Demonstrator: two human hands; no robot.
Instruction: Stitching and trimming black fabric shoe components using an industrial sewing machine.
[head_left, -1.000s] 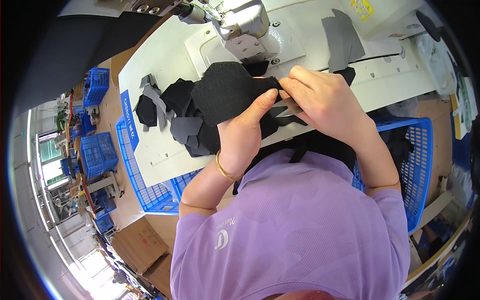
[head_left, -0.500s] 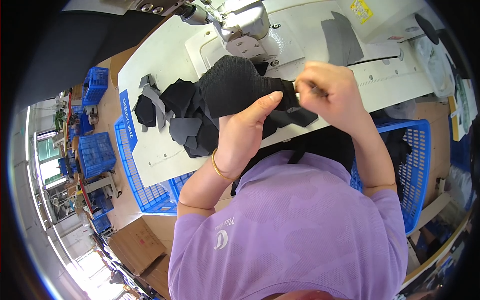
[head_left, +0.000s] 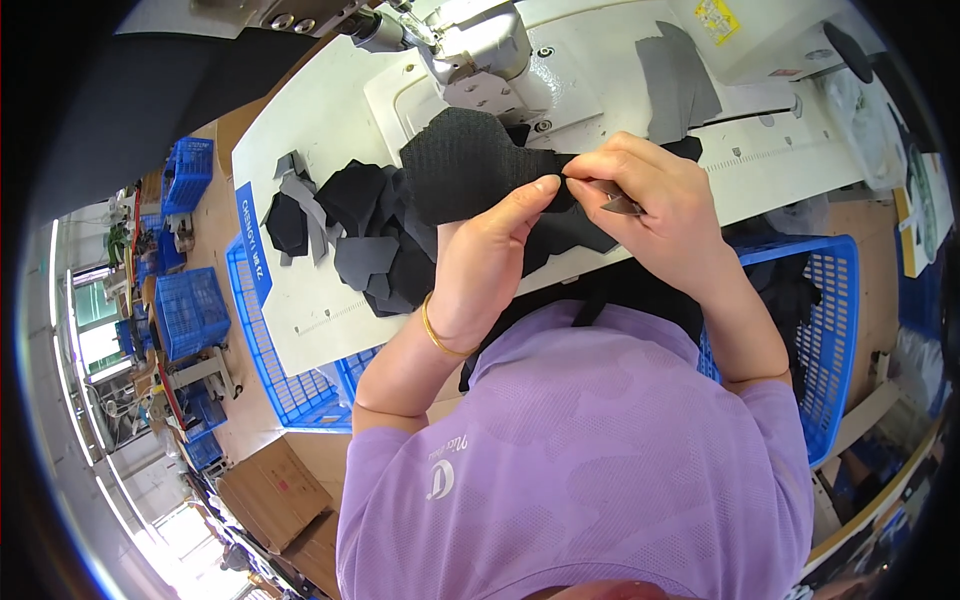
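My left hand [head_left: 490, 242] is closed on a black ribbed fabric piece [head_left: 462, 168], its thumb lying on top near the narrow right end. The piece is wide and rounded at the left and tapers to the right. At that narrow end my right hand [head_left: 655, 198] pinches with thumb and forefinger; whether it grips the edge or a thread there is too small to tell. Thread snips [head_left: 622, 203] are tucked in the curled fingers of my right hand, the pointed metal blades sticking out. Both hands are held above the front edge of the white sewing table [head_left: 330, 340].
A sewing machine head [head_left: 485, 60] stands just beyond the fabric. Black and grey cut pieces [head_left: 368, 262] lie piled at the left. Grey strips [head_left: 678, 85] rest at the far right. Blue crates stand below the table, one left [head_left: 262, 340] and one right [head_left: 838, 340].
My right hand has come left and slightly down to the fabric's narrow end, its fingers now pinching beside my left thumb. The snips show more clearly. My left hand keeps its hold.
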